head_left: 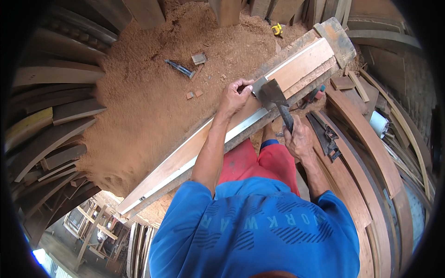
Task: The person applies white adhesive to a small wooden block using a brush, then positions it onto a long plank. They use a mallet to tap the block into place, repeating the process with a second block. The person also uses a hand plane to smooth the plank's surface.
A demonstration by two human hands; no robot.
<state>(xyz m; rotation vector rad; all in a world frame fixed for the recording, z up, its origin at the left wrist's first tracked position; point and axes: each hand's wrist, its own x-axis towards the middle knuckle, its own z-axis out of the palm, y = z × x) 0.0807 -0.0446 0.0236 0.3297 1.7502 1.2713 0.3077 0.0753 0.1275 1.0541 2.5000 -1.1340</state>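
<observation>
A long reddish-brown wooden plank (pixel 303 62) with a pale strip along one edge lies diagonally from lower left to upper right. My left hand (pixel 235 96) grips the plank's near edge, fingers curled over it. My right hand (pixel 297 140) is closed around the dark handle of a hatchet (pixel 273 98). Its wide grey blade rests on the plank just right of my left hand.
A thick bed of sawdust (pixel 148 106) covers the floor at left, with a blue-handled tool (pixel 180 68) and small wood offcuts on it. A yellow tape measure (pixel 277 29) lies farther back. Curved boards (pixel 366 139) stack at right, planks at left; a handsaw (pixel 326 135) lies near my right hand.
</observation>
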